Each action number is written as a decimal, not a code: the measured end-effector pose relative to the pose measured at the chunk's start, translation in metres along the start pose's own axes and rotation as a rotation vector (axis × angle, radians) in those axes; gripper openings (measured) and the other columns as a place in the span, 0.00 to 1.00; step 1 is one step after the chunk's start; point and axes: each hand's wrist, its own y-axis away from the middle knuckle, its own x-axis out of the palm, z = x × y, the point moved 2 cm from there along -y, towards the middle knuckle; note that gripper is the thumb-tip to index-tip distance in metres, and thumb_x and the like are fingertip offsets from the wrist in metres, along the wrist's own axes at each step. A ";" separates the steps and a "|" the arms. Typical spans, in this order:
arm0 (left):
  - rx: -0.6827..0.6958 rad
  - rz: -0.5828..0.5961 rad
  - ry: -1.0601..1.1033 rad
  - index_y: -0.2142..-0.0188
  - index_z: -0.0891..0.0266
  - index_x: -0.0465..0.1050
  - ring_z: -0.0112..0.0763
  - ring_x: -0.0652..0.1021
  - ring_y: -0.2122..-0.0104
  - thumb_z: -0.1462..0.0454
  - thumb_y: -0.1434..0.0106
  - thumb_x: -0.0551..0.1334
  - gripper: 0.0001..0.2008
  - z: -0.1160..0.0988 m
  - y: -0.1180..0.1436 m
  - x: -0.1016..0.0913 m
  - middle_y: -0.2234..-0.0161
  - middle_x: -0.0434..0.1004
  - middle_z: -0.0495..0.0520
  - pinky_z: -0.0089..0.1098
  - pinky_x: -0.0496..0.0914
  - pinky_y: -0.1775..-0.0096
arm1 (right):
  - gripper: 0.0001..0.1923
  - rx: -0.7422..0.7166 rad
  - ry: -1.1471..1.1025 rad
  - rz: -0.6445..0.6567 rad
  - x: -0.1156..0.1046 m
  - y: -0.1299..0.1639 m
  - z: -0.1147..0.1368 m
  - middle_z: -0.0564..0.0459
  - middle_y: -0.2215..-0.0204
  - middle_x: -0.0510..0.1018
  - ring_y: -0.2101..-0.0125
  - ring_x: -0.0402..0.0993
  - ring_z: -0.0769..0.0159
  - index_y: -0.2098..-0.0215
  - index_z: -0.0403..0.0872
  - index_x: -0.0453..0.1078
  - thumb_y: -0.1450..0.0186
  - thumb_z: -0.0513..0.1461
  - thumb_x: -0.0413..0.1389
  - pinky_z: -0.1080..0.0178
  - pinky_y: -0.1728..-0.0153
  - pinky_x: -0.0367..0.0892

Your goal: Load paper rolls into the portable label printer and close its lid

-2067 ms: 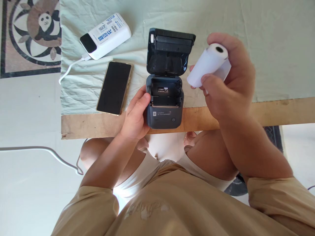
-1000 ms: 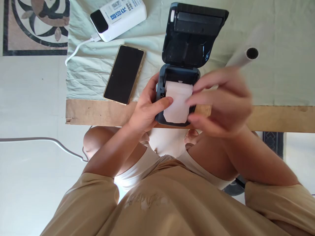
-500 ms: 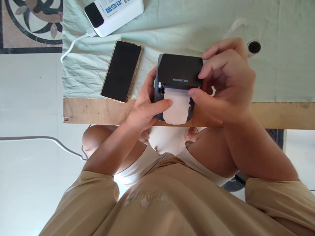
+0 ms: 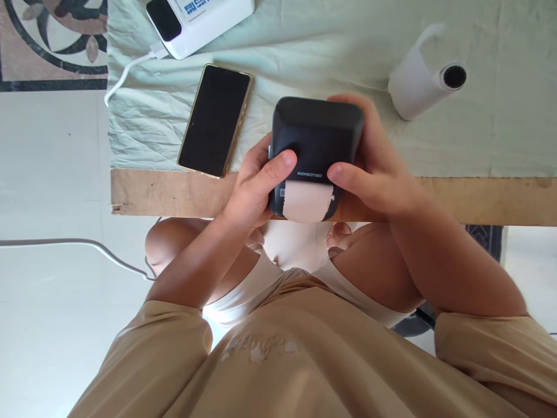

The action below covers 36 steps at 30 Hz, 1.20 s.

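Between my two hands is a black label printer (image 4: 317, 136) marked NIIMBOT, held above the table's front edge. Its lid lies down flush with the body. A strip of pale label paper (image 4: 307, 201) hangs out of the slot at the near end, with a torn right edge. My left hand (image 4: 256, 183) grips the printer's left side, thumb on the lid. On the other side my right hand (image 4: 374, 168) wraps round it, thumb beside the lettering and fingers partly hidden behind.
A smartphone (image 4: 215, 120) with a dark screen lies left of the printer. Behind it is a white power bank (image 4: 204, 26) with a white cable (image 4: 126, 78) plugged in. A white cylindrical object (image 4: 411, 84) lies at the right on the green cloth (image 4: 513, 116). The table has a bare wooden edge (image 4: 174, 191).
The printer's raised lid has come down over the paper roller. My right hand has moved in from the lid's corner to clasp the printer's right side, and my left thumb now rests on the lid.
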 end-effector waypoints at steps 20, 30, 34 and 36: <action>-0.109 -0.134 0.146 0.51 0.60 0.82 0.50 0.75 0.21 0.53 0.13 0.45 0.27 -0.003 -0.013 0.014 0.45 0.91 0.59 0.50 0.79 0.26 | 0.35 -0.010 0.137 -0.198 -0.006 0.001 0.000 0.47 0.33 0.79 0.33 0.79 0.48 0.29 0.62 0.70 0.26 0.68 0.63 0.54 0.53 0.85; -0.104 -0.157 0.075 0.66 0.56 0.75 0.59 0.83 0.31 0.44 0.24 0.69 0.21 -0.006 -0.013 0.009 0.62 0.89 0.57 0.50 0.83 0.33 | 0.51 -0.086 0.263 -0.131 -0.012 0.003 -0.001 0.45 0.30 0.73 0.58 0.79 0.60 0.23 0.65 0.67 0.36 0.71 0.71 0.54 0.64 0.83; -0.067 0.014 0.157 0.59 0.55 0.81 0.60 0.78 0.25 0.44 0.22 0.66 0.19 -0.004 -0.013 0.008 0.49 0.93 0.58 0.52 0.80 0.30 | 0.43 -0.263 0.419 -0.399 -0.014 0.001 0.013 0.50 0.52 0.76 0.64 0.73 0.62 0.32 0.61 0.73 0.34 0.73 0.67 0.57 0.69 0.72; -0.024 0.110 0.151 0.54 0.55 0.84 0.57 0.77 0.24 0.46 0.23 0.68 0.16 0.000 -0.013 0.004 0.45 0.92 0.57 0.52 0.80 0.29 | 0.30 -0.287 0.390 -0.542 -0.012 0.000 0.023 0.54 0.57 0.74 0.73 0.65 0.69 0.44 0.60 0.74 0.29 0.69 0.65 0.59 0.74 0.65</action>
